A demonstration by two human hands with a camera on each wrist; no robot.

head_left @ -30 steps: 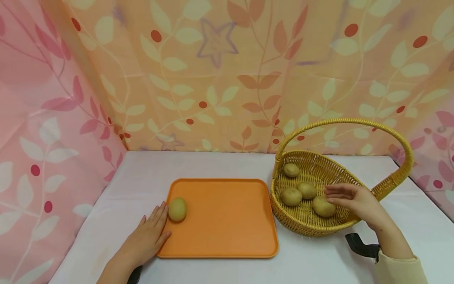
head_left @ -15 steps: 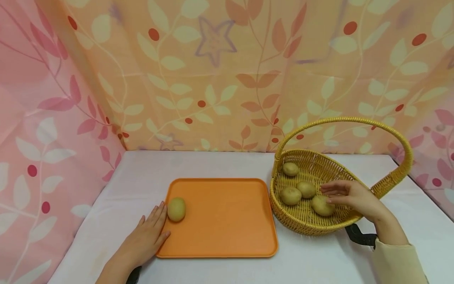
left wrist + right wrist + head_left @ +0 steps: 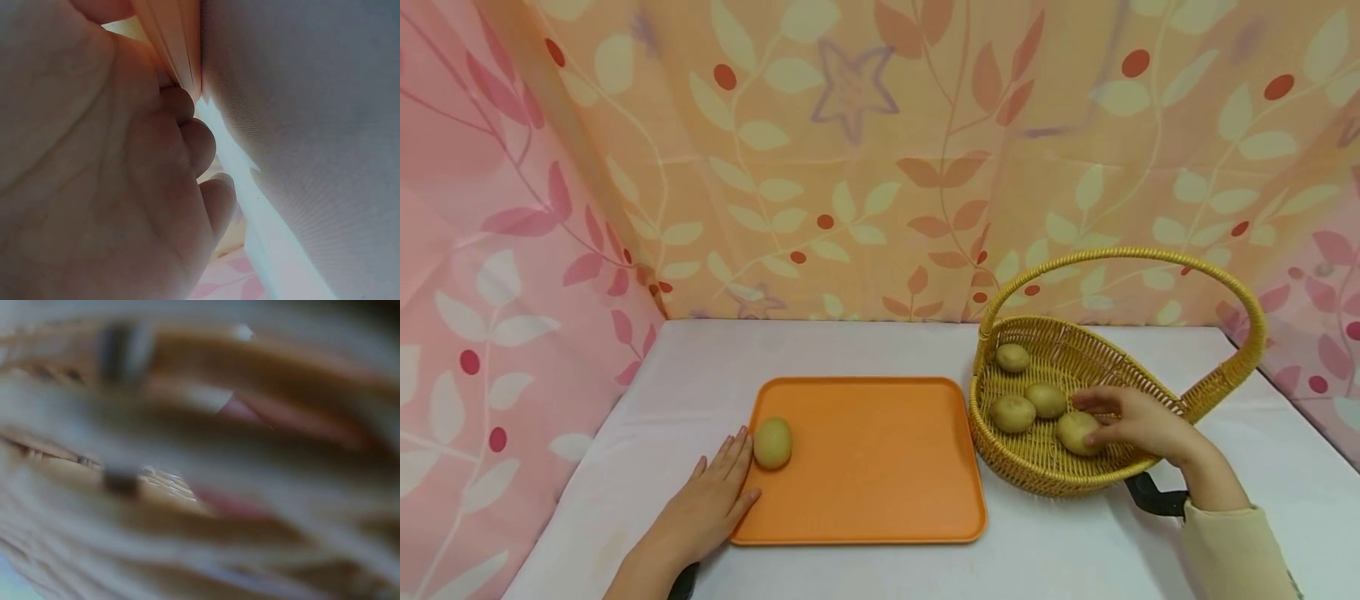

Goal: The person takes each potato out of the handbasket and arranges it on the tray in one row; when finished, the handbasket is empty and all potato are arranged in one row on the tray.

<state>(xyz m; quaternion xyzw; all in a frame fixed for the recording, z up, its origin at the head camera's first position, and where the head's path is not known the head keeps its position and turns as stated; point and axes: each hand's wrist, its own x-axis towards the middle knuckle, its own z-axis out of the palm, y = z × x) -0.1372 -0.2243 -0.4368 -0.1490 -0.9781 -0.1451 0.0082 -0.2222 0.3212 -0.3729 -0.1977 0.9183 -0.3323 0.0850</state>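
In the head view my right hand (image 3: 1131,423) reaches over the near rim of a yellow wicker basket (image 3: 1052,479). Its fingers curl round a potato (image 3: 1077,432), with the thumb on the near side. Three more potatoes lie to the left in the basket, one (image 3: 1012,358) farther back. My left hand (image 3: 707,504) lies flat with straight fingers along the left edge of an orange tray (image 3: 872,467). On that tray, close to the fingertips, sits a single potato (image 3: 772,442). Blurred weave fills the right wrist view; the left wrist view shows the palm (image 3: 106,162) beside the tray's edge.
The basket's tall arched handle (image 3: 1150,254) rises over it and slopes down at the right. A white cloth (image 3: 850,346) covers the table. Patterned fabric (image 3: 850,192) hangs behind, and pink fabric (image 3: 490,292) stands at the left.
My right hand has moved slightly left and down, and its fingers have closed in round the nearest potato in the basket. The left hand and tray have stayed in place.
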